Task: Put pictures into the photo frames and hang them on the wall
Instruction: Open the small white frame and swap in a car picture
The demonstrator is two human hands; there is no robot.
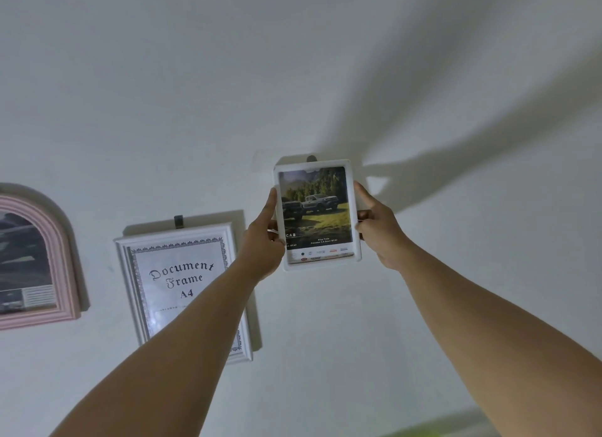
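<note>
As both bare forearms reach up from the lower corners, entries run outward from them. Left hand [264,241]: thumb and fingers pinching the left edge of the small white rectangular photo frame [321,264]. Right hand [378,231]: gripping the right edge, fingers curled behind. Frame: upright, close against the white painted wall [456,290], holding a printed picture of two trucks in a meadow [314,205]; its top edge meets a small dark wall hook [311,159]. Whether the hanger has caught cannot be told. Advice for seating: hold both sides level, lower gently until the hook bears the weight, then release one hand at a time. Further left, hung: white A4 document frame [130,290]; pink arched frame [65,264].
</note>
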